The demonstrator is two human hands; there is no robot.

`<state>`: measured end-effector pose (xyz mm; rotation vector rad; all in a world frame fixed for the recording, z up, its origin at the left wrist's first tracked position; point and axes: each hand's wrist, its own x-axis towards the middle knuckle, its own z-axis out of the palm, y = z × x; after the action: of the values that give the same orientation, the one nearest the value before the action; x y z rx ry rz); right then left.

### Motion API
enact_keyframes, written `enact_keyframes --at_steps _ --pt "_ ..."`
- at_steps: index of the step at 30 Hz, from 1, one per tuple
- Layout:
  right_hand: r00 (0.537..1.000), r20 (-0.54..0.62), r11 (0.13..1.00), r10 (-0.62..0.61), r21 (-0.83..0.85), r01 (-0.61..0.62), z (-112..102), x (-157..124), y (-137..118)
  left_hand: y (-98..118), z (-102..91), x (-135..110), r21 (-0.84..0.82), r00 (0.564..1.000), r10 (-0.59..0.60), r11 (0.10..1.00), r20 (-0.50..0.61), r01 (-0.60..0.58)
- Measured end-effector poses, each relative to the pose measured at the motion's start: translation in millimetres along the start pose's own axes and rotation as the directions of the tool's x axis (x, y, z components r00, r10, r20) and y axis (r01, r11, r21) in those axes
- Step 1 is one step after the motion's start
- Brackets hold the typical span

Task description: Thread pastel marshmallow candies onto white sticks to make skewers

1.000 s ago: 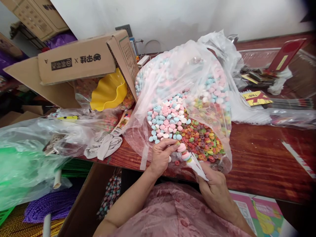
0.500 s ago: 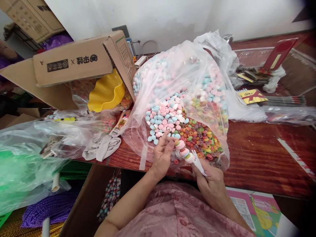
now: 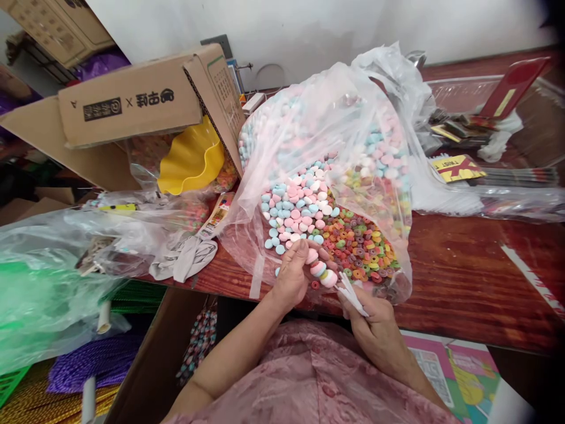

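A skewer (image 3: 318, 268) of pink, white and blue marshmallows, with coloured gummy rings between some of them, slants between my hands. My left hand (image 3: 293, 272) is closed round its upper left end, thumb on top. My right hand (image 3: 373, 315) is closed on a bundle of thin white sticks (image 3: 353, 296) near the skewer's lower end; whether it also grips the skewer's own stick I cannot tell. Just beyond my hands lie loose marshmallows (image 3: 296, 206) and a heap of sugared gummy rings (image 3: 359, 244), both in an open clear plastic bag (image 3: 258, 235).
A cardboard box (image 3: 132, 109) with a yellow wavy bowl (image 3: 192, 159) stands at the left. A grey cloth (image 3: 183, 259) lies near the table's front edge. Packs of sticks (image 3: 516, 176) and a red card (image 3: 514, 88) are at the right on the wooden table (image 3: 468, 271).
My left fingers have gone from reaching at the skewer's upper tip to wrapping its end. The skewer has shifted slightly left, away from the white sticks in my right hand.
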<state>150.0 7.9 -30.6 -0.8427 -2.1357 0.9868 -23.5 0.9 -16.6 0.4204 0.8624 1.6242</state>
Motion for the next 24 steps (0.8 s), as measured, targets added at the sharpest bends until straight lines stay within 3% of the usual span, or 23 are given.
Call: enact_keyframes --at_steps 4,9,16,20,24 --pt "0.999 -0.007 0.999 0.033 0.002 -0.033 -2.1 -3.6 6.9 8.1 -7.1 -3.2 0.1 0.998 -0.035 0.995 0.052 0.03" --pt "0.997 0.003 0.996 0.081 -0.04 -0.081 -7.2 -8.5 11.4 11.6 -14.1 -0.9 0.242 0.999 -0.043 0.97 0.009 0.04" --pt "0.992 -0.017 0.992 0.124 -0.025 -0.125 -22.6 -16.4 13.8 8.9 -20.6 11.8 0.329 0.995 0.092 0.941 -0.047 -0.071" --pt "0.957 -0.16 0.97 0.241 0.043 -0.237 -33.1 -26.7 30.8 8.4 -12.9 22.8 0.431 0.996 0.031 0.9 0.08 -0.062" --pt "0.914 -0.273 0.953 0.3 0.132 -0.273 -35.2 -25.5 27.4 1.9 12.7 25.2 0.51 0.978 0.082 0.843 0.193 -0.172"
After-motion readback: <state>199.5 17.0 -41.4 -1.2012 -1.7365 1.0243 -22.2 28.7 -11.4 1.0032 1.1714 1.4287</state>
